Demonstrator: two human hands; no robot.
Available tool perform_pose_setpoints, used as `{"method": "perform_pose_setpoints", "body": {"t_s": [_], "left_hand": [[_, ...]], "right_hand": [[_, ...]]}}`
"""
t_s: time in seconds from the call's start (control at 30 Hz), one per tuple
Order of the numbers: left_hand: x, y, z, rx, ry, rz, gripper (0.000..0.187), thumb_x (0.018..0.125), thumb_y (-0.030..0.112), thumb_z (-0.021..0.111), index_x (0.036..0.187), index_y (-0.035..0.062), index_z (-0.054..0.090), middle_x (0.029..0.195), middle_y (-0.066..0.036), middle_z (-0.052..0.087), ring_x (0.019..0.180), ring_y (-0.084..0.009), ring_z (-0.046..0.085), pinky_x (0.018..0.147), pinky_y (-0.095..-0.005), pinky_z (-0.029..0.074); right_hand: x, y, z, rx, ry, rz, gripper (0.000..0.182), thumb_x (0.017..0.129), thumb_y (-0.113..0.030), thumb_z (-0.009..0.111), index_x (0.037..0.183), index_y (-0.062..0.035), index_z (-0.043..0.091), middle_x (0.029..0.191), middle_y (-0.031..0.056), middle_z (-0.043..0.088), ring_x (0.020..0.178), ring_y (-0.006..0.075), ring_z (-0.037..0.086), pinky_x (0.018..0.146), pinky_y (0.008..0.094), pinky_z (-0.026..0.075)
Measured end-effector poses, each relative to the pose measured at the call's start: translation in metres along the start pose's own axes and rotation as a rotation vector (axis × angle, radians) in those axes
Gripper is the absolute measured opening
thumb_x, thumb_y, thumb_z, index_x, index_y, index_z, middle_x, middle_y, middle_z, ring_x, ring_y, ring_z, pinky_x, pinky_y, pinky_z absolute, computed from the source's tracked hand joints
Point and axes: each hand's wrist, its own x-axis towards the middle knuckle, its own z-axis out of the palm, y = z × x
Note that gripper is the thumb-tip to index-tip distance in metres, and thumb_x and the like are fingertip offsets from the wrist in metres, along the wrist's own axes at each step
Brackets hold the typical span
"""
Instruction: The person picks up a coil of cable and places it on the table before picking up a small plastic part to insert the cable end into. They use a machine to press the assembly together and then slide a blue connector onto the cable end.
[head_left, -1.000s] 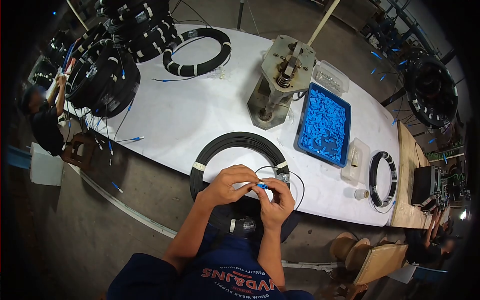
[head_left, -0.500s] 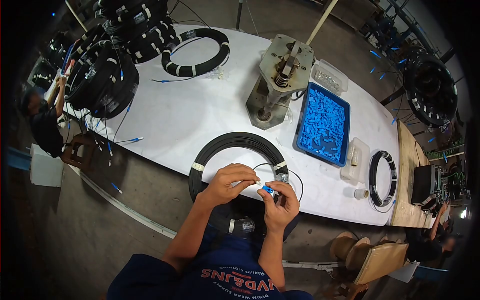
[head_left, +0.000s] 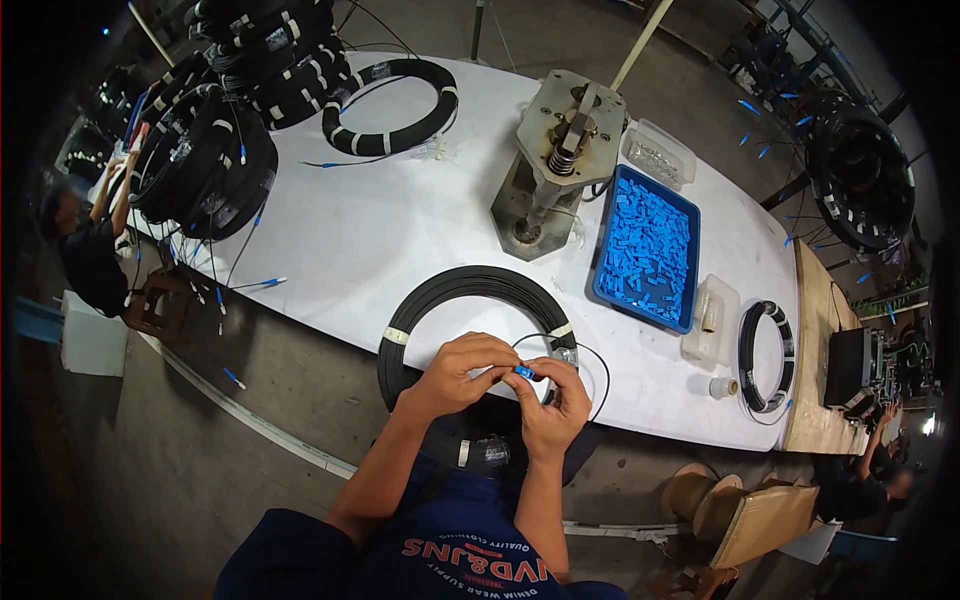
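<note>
A small blue fibre-optic connector (head_left: pixel 524 371) lies between my fingertips, over the near part of a black cable coil (head_left: pixel 480 283). My right hand (head_left: pixel 552 405) pinches it from the right. My left hand (head_left: pixel 465 375) is closed with its fingertips meeting the connector's left end; the small pale piece it held is now hidden by the fingers. A thin black cable (head_left: pixel 606 372) loops out to the right of the coil and passes behind my right hand. The coil is bound with white tape and overhangs the table's near edge.
Beyond the coil stands a metal press (head_left: pixel 570 130). Right of it lie a blue tray (head_left: pixel 600 285) of blue connector parts, clear boxes (head_left: pixel 712 345), a white roll (head_left: pixel 722 387) and a smaller coil (head_left: pixel 748 360). Stacked coils (head_left: pixel 270 60) rise at left. People (head_left: pixel 90 255) work at both sides.
My hands have come together, bringing the pale piece in my left fingers against the blue connector. My right hand has shifted slightly left.
</note>
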Motion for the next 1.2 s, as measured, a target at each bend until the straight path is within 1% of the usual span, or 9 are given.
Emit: {"method": "perform_pose_setpoints", "body": {"t_s": [0.13,0.23,0.4,0.47,0.63,0.73,0.9,0.97,1.2], "left_hand": [[0.001,0.01,0.001,-0.051,0.015,-0.115,0.013,0.081,-0.002,0.07,0.095,-0.0023,0.071,0.093,-0.014,0.072,0.088,-0.024,0.07,0.081,-0.0323,0.053],[0.002,0.015,0.002,-0.11,0.054,-0.227,0.012,0.083,0.0,0.071,0.095,-0.003,0.07,0.094,-0.014,0.073,0.085,-0.0188,0.07,0.079,-0.0297,0.053],[0.007,0.021,0.006,-0.294,0.151,-0.431,0.015,0.084,0.005,0.075,0.098,-0.0008,0.072,0.089,-0.008,0.074,0.085,-0.0129,0.067,0.079,-0.0267,0.051],[0.008,0.018,0.009,-0.492,0.259,-0.457,0.014,0.085,0.004,0.074,0.098,-0.0007,0.072,0.096,-0.008,0.071,0.09,-0.0133,0.064,0.083,-0.0273,0.05],[0.012,0.011,0.008,-0.487,0.292,-0.33,0.01,0.088,-0.003,0.068,0.096,0.0021,0.07,0.103,-0.008,0.064,0.099,-0.0143,0.06,0.087,-0.0273,0.049],[0.01,0.006,0.006,-0.597,0.241,-0.383,0.015,0.086,-0.004,0.069,0.1,0.0022,0.07,0.105,-0.007,0.062,0.1,-0.0133,0.058,0.088,-0.0268,0.048],[0.015,0.016,-0.003,-0.63,0.163,-0.507,0.026,0.085,-0.004,0.069,0.111,-0.0002,0.068,0.107,-0.007,0.063,0.1,-0.0117,0.058,0.088,-0.0264,0.048],[0.018,0.018,-0.007,-0.555,0.179,-0.441,0.039,0.084,-0.001,0.073,0.122,-0.0016,0.064,0.112,-0.005,0.064,0.094,-0.0081,0.057,0.078,-0.0224,0.046],[0.035,0.033,-0.024,-0.173,0.061,-0.298,0.031,0.085,0.005,0.073,0.115,0.0026,0.07,0.102,-0.006,0.072,0.087,-0.009,0.061,0.071,-0.0233,0.042]], "right_hand": [[-0.001,0.008,-0.001,0.035,-0.006,0.073,0.036,0.075,-0.013,0.085,0.103,-0.0001,0.067,0.103,0.0134,0.067,0.093,0.0208,0.065,0.077,0.029,0.052],[-0.001,0.017,-0.001,0.281,-0.107,0.156,0.042,0.089,-0.02,0.072,0.123,0.0004,0.06,0.122,0.0159,0.061,0.114,0.0227,0.056,0.092,0.0329,0.047],[-0.005,0.02,0.009,0.416,-0.165,0.246,0.034,0.097,-0.013,0.061,0.126,0.0018,0.057,0.13,0.0164,0.06,0.113,0.0225,0.058,0.096,0.0327,0.045],[-0.002,0.018,0.013,0.361,-0.137,0.318,0.034,0.096,-0.012,0.062,0.126,0.0021,0.056,0.124,0.0141,0.063,0.112,0.0196,0.059,0.095,0.0311,0.045],[0.006,0.013,0.019,0.27,0.021,0.365,0.018,0.088,-0.008,0.072,0.105,-0.0016,0.071,0.097,0.0056,0.069,0.077,0.0074,0.055,0.063,0.0203,0.038],[0.012,0.012,0.019,0.215,0.006,0.189,0.016,0.088,-0.008,0.072,0.103,-0.0019,0.072,0.093,0.0043,0.067,0.074,0.0069,0.053,0.062,0.0201,0.038],[0.013,0.005,0.018,0.215,0.053,0.217,0.014,0.088,-0.006,0.07,0.101,-0.0016,0.072,0.088,0.0037,0.065,0.071,0.0077,0.052,0.061,0.0213,0.038],[0.013,0.005,0.015,0.177,0.042,0.231,0.013,0.088,-0.005,0.069,0.1,-0.0014,0.071,0.086,0.0037,0.064,0.071,0.0081,0.052,0.062,0.0216,0.038],[0.01,0.007,0.013,0.177,0.013,0.217,0.011,0.09,-0.005,0.066,0.099,-0.0005,0.069,0.081,0.0026,0.058,0.069,0.0081,0.047,0.061,0.0231,0.036]]}}
